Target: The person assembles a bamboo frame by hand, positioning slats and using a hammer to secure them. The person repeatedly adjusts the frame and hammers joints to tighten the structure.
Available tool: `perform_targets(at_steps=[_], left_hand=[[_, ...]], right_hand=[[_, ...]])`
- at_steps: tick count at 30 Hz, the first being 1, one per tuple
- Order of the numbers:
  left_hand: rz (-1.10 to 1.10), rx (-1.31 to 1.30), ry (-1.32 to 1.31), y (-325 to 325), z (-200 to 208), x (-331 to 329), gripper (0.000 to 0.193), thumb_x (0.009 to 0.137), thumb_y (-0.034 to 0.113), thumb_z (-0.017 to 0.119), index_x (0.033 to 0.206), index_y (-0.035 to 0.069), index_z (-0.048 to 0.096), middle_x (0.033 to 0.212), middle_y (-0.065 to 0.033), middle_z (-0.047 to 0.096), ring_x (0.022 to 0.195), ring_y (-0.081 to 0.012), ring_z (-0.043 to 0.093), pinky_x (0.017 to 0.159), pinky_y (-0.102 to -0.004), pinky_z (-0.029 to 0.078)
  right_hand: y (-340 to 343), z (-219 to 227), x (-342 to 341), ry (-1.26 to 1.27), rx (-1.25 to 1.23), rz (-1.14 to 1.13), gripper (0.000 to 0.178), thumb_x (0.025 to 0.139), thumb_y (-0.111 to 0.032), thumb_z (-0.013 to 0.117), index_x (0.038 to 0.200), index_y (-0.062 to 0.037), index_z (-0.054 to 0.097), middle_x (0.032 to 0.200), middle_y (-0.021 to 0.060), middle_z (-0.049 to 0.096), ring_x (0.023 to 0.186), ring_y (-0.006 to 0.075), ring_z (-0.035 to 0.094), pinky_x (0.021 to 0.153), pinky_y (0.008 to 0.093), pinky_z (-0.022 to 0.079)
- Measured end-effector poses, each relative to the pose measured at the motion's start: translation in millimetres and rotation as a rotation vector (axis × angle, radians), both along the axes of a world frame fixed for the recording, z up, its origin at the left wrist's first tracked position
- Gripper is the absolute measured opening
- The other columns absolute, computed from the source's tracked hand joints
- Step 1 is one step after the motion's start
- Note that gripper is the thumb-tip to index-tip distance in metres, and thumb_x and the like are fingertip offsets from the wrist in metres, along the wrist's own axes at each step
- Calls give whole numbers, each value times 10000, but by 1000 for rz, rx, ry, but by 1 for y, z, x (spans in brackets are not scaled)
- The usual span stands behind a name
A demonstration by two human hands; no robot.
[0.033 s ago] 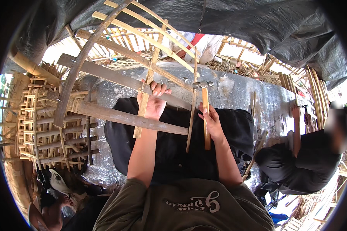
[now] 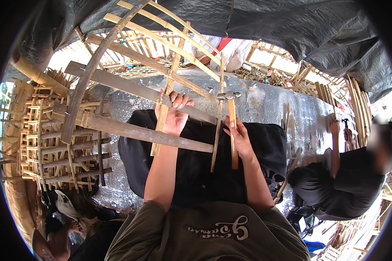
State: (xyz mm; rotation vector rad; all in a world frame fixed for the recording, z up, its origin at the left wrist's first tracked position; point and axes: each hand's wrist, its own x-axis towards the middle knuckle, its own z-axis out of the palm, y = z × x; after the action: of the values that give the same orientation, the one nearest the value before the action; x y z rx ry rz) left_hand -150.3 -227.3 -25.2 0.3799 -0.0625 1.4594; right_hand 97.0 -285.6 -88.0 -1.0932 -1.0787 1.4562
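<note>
A bamboo frame of long slats point(image 2: 139, 135) joined by crosspieces is held up over my lap, slanting away to the upper left. My left hand point(image 2: 175, 115) is closed round one slat where it meets the middle crosspiece point(image 2: 161, 121), with the fingers curled over the top. In my right hand point(image 2: 238, 135) is a hammer point(image 2: 233, 152), gripped by its light wooden handle with the metal head uppermost. The hammer head lies beside the frame's right crosspiece point(image 2: 217, 126); whether they touch, I cannot tell.
Finished-looking bamboo lattices point(image 2: 61, 143) are stacked at the left. On the right a person in black point(image 2: 344, 182) sits near upright bamboo strips point(image 2: 357, 108). Another person's hand point(image 2: 75, 227) shows at the lower left. Black plastic sheeting point(image 2: 283, 30) hangs overhead; a silvery sheet point(image 2: 305, 108) covers the floor.
</note>
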Motion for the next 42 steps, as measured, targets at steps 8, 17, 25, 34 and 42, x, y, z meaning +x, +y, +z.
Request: perform_targets(at_steps=[8,17,25,34,42], left_hand=[[8,9,-100,-7,-8,-6,434,1032,486,457,789,133,532,651,35,436,697,-122,380,809,-329,342],[60,-14,-192,-8,-33,-8,374,1026,422,520,795,132,569,668,32,491,708,-116,412,838,-356,339],[106,-72,-267,-12,-77,-17,310,990,378,575,822,120,613,711,28,534,749,-126,460,879,-393,343],[55,-123,-348,-16,-115,-20,288,952,385,582,893,122,684,826,12,608,833,-155,572,963,-460,420],[-45,-548,-337,-34,-127,-23,439,916,437,530,1006,39,692,1047,-118,686,1075,-301,636,1007,-551,438]], right_hand=[[6,-6,1,123,-135,97,471,1010,-451,607,1309,-88,582,1242,36,587,1193,201,549,1023,403,464],[6,-5,-4,170,-97,39,324,1025,-332,610,1204,-65,575,1229,50,569,1133,227,613,970,447,537],[7,-18,-8,13,-28,55,380,826,28,775,1120,-73,557,1039,10,565,956,145,623,852,316,532],[9,-16,-10,-333,13,113,331,771,19,790,995,-58,559,826,-10,550,765,89,542,686,279,469],[10,-24,-10,-516,90,81,286,778,-58,761,1014,-23,604,893,93,668,821,182,662,733,348,528]])
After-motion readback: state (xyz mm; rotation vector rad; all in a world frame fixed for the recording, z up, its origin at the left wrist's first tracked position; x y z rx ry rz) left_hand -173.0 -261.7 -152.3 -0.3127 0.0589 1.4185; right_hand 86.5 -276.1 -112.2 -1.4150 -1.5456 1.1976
